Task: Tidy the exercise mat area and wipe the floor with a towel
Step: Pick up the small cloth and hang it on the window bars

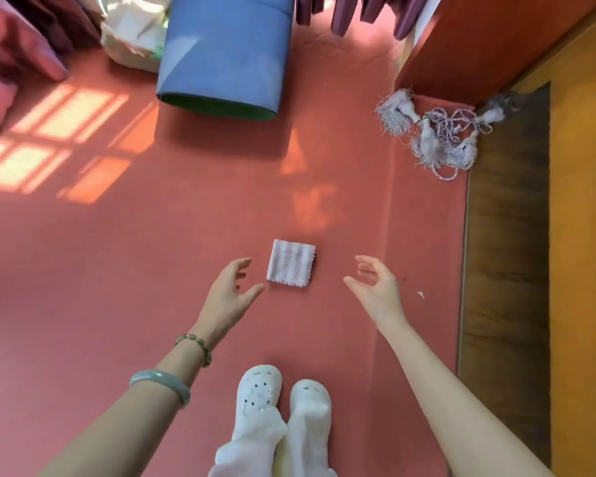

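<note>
Lying flat: squarish towel [290, 265], ridges running away.

A small folded towel [290, 265] lies flat on the pinkish-red floor [117, 270], between two outstretched bare hands; the left hand [228, 293] hangs just beside its left edge, fingers loosely spread and holding nothing, apart from the cloth; the right hand [375, 285] is held a little further off on the other side, fingers relaxed and slightly curved; the left wrist carries a bead bracelet [195, 346] and a pale green bangle [161, 383]; white shoes [283, 394] stand below the towel; a folded blue mat [224, 56] rests further away; a heap of tasselled cords [434, 136] lies by the orange wall [468, 46]; sunlight patches mark the floor at left.
</note>
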Available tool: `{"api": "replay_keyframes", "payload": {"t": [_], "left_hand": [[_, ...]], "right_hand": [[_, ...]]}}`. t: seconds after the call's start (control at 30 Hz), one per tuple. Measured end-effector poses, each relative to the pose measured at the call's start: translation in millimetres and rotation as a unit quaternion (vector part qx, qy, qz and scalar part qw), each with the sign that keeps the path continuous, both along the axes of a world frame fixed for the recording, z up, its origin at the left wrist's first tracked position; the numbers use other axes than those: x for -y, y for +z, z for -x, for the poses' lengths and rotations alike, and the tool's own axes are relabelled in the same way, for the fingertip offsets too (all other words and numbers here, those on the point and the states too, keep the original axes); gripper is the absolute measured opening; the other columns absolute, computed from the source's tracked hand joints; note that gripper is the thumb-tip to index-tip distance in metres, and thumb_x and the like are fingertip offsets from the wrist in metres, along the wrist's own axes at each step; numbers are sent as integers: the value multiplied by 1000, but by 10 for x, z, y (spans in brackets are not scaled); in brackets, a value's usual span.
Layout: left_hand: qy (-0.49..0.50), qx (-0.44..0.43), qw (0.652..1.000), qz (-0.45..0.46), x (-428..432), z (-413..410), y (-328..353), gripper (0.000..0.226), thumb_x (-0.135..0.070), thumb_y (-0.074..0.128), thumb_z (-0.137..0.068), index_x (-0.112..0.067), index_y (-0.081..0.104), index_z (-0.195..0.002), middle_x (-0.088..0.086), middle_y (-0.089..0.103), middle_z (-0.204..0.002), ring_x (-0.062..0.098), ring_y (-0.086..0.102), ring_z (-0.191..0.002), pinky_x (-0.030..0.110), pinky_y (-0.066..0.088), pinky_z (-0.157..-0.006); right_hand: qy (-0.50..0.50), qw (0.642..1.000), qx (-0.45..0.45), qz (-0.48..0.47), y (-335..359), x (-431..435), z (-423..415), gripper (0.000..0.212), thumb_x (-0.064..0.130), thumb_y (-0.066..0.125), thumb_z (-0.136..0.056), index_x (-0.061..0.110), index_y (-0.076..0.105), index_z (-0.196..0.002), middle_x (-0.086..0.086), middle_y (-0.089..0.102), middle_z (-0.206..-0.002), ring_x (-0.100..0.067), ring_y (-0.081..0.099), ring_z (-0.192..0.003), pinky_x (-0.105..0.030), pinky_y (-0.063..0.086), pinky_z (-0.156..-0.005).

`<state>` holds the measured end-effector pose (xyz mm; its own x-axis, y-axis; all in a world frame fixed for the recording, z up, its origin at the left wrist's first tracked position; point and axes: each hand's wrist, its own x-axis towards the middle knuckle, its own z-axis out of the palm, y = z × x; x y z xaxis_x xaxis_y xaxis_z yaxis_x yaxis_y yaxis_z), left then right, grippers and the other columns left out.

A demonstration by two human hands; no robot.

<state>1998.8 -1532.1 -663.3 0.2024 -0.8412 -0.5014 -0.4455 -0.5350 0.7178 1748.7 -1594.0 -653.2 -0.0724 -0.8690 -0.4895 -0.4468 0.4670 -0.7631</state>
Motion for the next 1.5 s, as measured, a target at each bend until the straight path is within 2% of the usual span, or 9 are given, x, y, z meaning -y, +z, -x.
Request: {"api": "replay_keyframes", "payload": {"t": [0.2, 0.33, 0.57, 0.77, 0.83, 0.93, 1.07, 1.27, 1.5], "left_hand": [[-57, 43, 997, -24, 16, -34, -1653, 49, -22, 69, -81, -15, 51, -127, 2, 51, -127, 13, 51, -111, 30, 43, -95], [-82, 48, 995, -39, 121, -34, -2341, 59, -18, 71, -78, -11, 46, -131, 6, 49, -130, 18, 51, -114, 33, 42, -98], [-137, 135, 981, -41, 317, 54, -2883, 46, -43, 76, -69, -22, 55, -104, -10, 55, -97, 13, 49, -94, 34, 45, -77], [-152, 164, 975, 4, 384, 121, -2790, 29, -40, 64, -83, -12, 56, -78, -2, 59, -78, 19, 47, -77, 33, 34, -60], [-133, 147, 980, -4, 360, 94, -2513, 33, -44, 62, -84, -13, 56, -77, -2, 61, -78, 19, 52, -76, 36, 41, -63], [-112, 124, 986, -6, 295, 77, -1781, 28, -42, 63, -84, -18, 52, -74, -5, 63, -78, 19, 56, -73, 35, 43, -64], [-66, 108, 992, 1, 242, 49, -476, 35, -36, 64, -84, -26, 37, -64, -10, 57, -67, 14, 50, -62, 26, 37, -54], [-50, 68, 996, 29, 236, -68, 1720, 36, -13, 62, -80, -28, 34, -63, -14, 49, -59, -2, 49, -56, 18, 32, -53], [-18, 50, 992, 117, 229, -271, 4030, 22, -11, 62, -74, -21, 44, -66, -14, 53, -59, -1, 48, -55, 17, 37, -55]], "right_hand": [[116, 991, -64, -7, -1700, 79, -119, 36, -1, 66, -79, 7, 63, -113, -9, 63, -110, -14, 58, -95, 2, 38, -74], [237, 967, -92, 9, -2431, 187, -264, 40, 5, 65, -79, 9, 61, -118, -6, 60, -117, -18, 57, -108, -32, 46, -97], [465, 860, -207, 30, -2908, 279, -353, 68, 28, 69, -79, 20, 41, -140, -5, 29, -147, -22, 25, -137, -35, 33, -107], [410, 889, -191, 80, -2838, 413, -341, 29, 2, 58, -78, 11, 72, -102, -3, 63, -115, -25, 52, -108, -40, 47, -85], [400, 894, -180, 89, -2590, 465, -333, 21, -1, 57, -76, 4, 72, -89, -7, 69, -101, -30, 57, -98, -43, 48, -80], [381, 906, -148, 112, -1902, 438, -314, 29, -3, 58, -74, 6, 74, -97, -7, 72, -103, -29, 61, -99, -36, 48, -83], [386, 914, -97, 74, -512, 381, -380, 41, 15, 47, -70, 10, 73, -101, -6, 73, -104, -25, 64, -97, -33, 48, -82], [404, 911, -76, 24, 1866, 422, -499, 25, 15, 51, -76, 7, 73, -84, -11, 71, -72, -23, 62, -72, -27, 43, -62], [388, 918, -14, 85, 4237, 505, -587, 19, 23, 67, -82, 18, 70, -65, 1, 65, -56, 2, 50, -51, -13, 36, -52]]}}
